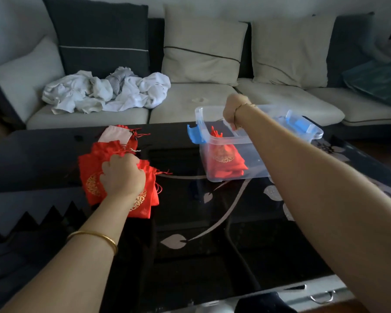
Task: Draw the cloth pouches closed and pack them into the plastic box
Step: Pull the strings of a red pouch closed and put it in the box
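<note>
A pile of red cloth pouches [93,177] with gold emblems lies on the left of the black glass table [212,222]. My left hand [122,175] is on top of the pile, its curled fingers bunching the top of one red pouch. The clear plastic box [235,175] stands open at the right centre. Inside it is a red pouch [224,159] with its drawn top pointing up. My right hand [235,111] hangs over the box with fingers curled downward. I cannot make out whether it holds anything.
A pale pink pouch [115,134] lies at the far end of the pile. The box has blue latches [193,134] at both ends. Behind the table is a sofa [190,102] with cushions and crumpled white clothes [106,91]. A drawer handle [321,298] shows at the lower right.
</note>
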`<move>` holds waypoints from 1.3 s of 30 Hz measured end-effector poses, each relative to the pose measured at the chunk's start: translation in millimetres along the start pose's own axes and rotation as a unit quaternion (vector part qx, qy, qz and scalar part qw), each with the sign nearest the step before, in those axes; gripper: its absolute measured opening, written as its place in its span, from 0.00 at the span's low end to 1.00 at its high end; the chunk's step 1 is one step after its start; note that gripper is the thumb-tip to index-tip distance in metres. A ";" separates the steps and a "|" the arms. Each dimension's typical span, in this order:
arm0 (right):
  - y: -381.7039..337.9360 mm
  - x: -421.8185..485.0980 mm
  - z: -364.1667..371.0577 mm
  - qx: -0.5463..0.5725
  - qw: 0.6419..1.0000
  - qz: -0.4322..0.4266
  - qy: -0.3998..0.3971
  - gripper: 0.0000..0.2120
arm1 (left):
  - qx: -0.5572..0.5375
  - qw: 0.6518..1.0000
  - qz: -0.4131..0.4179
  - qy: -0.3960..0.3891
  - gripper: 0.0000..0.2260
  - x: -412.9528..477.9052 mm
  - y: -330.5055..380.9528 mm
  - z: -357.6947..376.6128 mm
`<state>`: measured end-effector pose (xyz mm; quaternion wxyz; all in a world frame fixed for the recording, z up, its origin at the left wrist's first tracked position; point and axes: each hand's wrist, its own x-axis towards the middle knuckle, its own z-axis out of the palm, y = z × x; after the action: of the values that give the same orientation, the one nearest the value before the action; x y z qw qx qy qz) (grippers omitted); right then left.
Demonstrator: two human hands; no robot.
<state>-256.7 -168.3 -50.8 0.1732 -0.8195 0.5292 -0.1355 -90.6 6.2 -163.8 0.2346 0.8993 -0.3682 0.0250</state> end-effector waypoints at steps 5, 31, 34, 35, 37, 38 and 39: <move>-36.1 -53.7 29.0 0.189 0.969 -0.086 0.132 0.15 | 0.065 0.997 -0.017 -0.035 0.14 -9.3 -8.6 -7.0; -25.8 -116.3 139.6 0.446 0.892 -0.029 -0.068 0.18 | -0.265 0.960 0.035 -0.079 0.24 -5.2 -20.6 -19.1; -21.9 -121.7 141.5 0.423 0.905 -0.045 -0.019 0.16 | -0.206 0.970 0.007 -0.129 0.23 -16.2 -17.6 -5.2; -22.0 -121.7 143.4 0.427 0.903 -0.047 -0.006 0.16 | -0.170 0.976 -0.012 -0.138 0.23 -18.7 -18.7 -1.4; -19.8 -120.1 148.3 0.428 0.902 -0.051 0.017 0.16 | -0.125 0.979 -0.044 -0.156 0.23 -22.0 -21.5 5.0; -17.7 -119.6 150.8 0.424 0.904 -0.051 0.023 0.17 | -0.135 0.976 -0.050 -0.162 0.23 -22.2 -22.8 7.3; -15.6 -119.4 152.3 0.421 0.906 -0.048 0.026 0.18 | -0.160 0.973 -0.047 -0.162 0.22 -23.0 -22.5 6.8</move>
<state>-230.4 -31.8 -186.3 0.4815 -0.6912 0.3874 -0.3747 -93.1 32.1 -184.0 0.3138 0.8585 -0.3578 -0.1909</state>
